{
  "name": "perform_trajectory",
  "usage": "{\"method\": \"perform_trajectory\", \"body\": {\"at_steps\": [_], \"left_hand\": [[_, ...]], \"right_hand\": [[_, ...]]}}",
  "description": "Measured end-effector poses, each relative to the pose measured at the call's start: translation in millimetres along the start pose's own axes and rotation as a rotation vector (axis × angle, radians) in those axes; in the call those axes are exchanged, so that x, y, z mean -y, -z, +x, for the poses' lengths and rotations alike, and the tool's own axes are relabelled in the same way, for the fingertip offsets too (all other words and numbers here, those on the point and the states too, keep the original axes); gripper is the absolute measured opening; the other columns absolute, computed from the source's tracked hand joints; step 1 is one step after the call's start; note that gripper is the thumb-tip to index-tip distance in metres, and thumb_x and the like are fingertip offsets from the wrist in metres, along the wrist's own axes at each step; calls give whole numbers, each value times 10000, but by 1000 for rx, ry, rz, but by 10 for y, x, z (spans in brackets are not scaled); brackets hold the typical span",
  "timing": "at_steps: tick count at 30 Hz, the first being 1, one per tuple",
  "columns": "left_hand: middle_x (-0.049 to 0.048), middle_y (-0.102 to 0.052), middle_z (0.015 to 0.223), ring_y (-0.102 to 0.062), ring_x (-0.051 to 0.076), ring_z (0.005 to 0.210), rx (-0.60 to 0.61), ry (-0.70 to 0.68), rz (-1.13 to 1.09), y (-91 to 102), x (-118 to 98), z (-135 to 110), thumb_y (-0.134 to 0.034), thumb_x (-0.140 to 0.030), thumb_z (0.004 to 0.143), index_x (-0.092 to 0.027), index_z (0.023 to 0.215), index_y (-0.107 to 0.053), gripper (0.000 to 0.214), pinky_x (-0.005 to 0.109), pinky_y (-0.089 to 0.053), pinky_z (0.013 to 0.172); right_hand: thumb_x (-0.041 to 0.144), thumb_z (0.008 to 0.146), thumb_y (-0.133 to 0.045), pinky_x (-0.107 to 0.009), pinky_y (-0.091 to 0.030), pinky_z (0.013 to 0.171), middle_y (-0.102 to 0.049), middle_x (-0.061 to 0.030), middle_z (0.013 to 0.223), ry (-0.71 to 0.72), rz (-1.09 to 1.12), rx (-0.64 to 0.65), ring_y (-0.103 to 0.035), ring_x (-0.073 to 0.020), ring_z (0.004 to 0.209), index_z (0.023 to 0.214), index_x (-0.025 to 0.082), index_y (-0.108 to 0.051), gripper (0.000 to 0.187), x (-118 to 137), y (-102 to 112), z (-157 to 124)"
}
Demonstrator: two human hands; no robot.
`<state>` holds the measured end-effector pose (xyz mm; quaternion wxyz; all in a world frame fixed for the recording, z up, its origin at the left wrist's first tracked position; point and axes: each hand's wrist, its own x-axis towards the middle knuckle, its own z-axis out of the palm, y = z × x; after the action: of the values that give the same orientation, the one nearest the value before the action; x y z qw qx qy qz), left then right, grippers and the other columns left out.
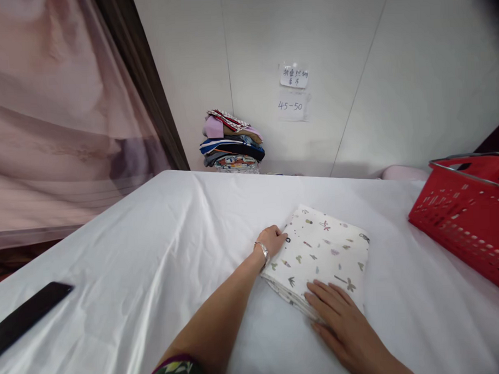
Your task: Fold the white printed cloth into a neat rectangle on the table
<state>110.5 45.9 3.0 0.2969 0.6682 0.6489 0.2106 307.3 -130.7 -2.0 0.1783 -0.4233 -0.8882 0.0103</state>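
The right hand (340,320) lies flat and released, fingers extended over the near edge of a folded patterned cloth (321,252); the left hand (271,241), its arm stretched forward, curls at the cloth's left edge, though whether it pinches the fabric cannot be told. The cloth rests right of centre on a white-covered table (125,267). A flat black object (29,319) lies well to the left, a red basket (442,205) stands at the right, and beyond the far edge rises a fabric pile (233,141). The frame cuts off basket and black object; the table hides the pile's base and part of a pink item (404,173).
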Motion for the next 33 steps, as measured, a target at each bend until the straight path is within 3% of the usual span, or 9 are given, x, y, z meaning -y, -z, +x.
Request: {"method": "perform_trajectory", "body": {"at_steps": [9, 14, 21, 26, 33], "left_hand": [[-2, -655, 768, -590, 144, 728, 93, -27, -64, 118, -42, 41, -537, -459, 750, -196, 747, -612, 274, 220, -421, 602], [27, -655, 804, -596, 196, 779, 127, -9, 51, 128, -277, 222, -591, -498, 686, -198, 753, -601, 307, 256, -428, 630], [92, -632, 984, -594, 240, 894, 100, 34, 130, -19, -585, 365, -580, -487, 692, -201, 964, -560, 395, 280, -433, 671], [69, -647, 963, -590, 227, 918, 95, 24, 139, -68, -544, 448, -519, -407, 759, -207, 853, -591, 233, 286, -432, 711], [63, -674, 862, -629, 204, 808, 128, 68, 127, -32, -465, 575, -497, -409, 782, -183, 770, -612, 254, 258, -448, 640]], "right_hand": [[249, 858, -453, -459, -352, 1007, -421, -54, 1359, -2, 31, -1, -389, -232, 1239, 1343, 261, -363, 493, 6, -8, 11], [241, 846, -461, -469, -337, 1012, -426, -61, 1356, -10, 38, -9, -386, -236, 1239, 1331, 253, -383, 491, 8, -26, 15], [264, 862, -437, -466, -328, 1013, -417, -61, 1363, -23, 35, 35, -381, -240, 1241, 1325, 251, -392, 466, 25, 5, 27], [261, 862, -432, -453, -324, 1017, -395, -54, 1378, -1, 2, 34, -365, -236, 1252, 1334, 239, -375, 476, 6, -31, 14], [295, 852, -449, -417, -363, 980, -428, -58, 1354, 82, -43, -5, -403, -240, 1225, 1341, 222, -363, 502, -49, -67, 33]]}}
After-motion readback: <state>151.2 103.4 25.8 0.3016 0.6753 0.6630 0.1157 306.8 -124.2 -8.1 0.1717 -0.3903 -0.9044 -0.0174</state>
